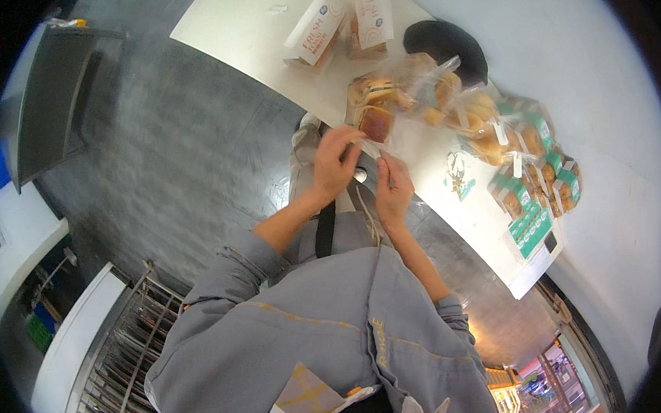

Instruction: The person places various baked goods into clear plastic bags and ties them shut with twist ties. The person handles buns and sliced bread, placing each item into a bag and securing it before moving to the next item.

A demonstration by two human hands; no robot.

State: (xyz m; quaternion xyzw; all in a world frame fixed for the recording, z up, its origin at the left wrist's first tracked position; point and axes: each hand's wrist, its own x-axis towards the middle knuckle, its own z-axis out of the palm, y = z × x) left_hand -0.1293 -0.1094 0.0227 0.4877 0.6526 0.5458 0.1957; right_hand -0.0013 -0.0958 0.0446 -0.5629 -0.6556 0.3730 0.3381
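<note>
A clear plastic bag with a brown-topped square piece of bread (pixel 376 123) lies at the white table's near edge. Both my hands hold the bag's gathered end: my left hand (pixel 337 161) pinches it from the left, and my right hand (pixel 393 187) pinches it close by on the right. Just beyond are more bagged breads (pixel 378 89), some with dark stripes, and bagged rolls (pixel 478 110). To the right on the table lies a small pile of white and green ties or clips (pixel 456 176); their exact kind is unclear.
Two printed paper toast bags (pixel 317 29) (pixel 372 18) stand at the table's far left. A black rounded object (pixel 448 47) is behind the rolls. Green-labelled packs (pixel 567 188) and a green card (pixel 531 231) are at right. A metal rack of trays (pixel 132 347) stands at lower left.
</note>
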